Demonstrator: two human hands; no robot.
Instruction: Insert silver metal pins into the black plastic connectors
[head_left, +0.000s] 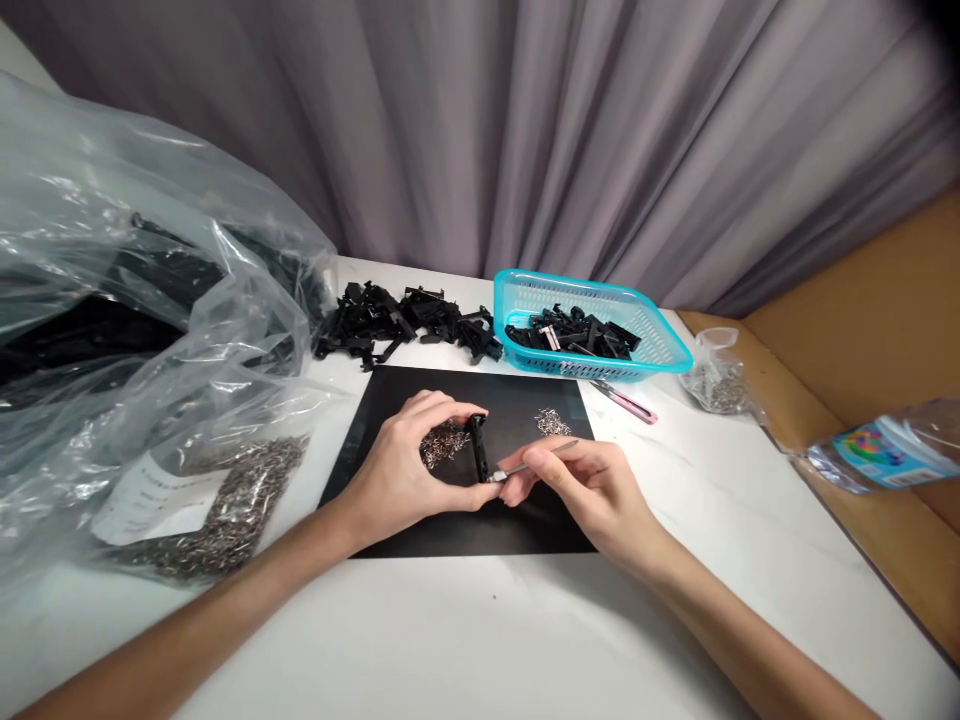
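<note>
Between the thumb and fingers of my left hand [405, 455] stands a narrow black plastic part [478, 448], gripped at its two ends. My right hand [581, 480] pinches slim metal tweezers [536, 458], whose tip meets the lower end of the black part. Anything held in the tip is too small to make out. Both hands are over a black mat [480, 535]. Behind my left fingers lies a pile of small metal pieces [444, 443], partly hidden. A smaller heap of metal pieces [553, 422] sits beyond my right hand.
Many black plastic parts [405, 318] lie loose behind the mat, beside a blue basket [667, 345] holding more. A pink-handled cutter [626, 402] rests right of the mat. Bags of metal pieces [247, 510] [724, 385] flank the area. A large clear bag [247, 230] fills the left.
</note>
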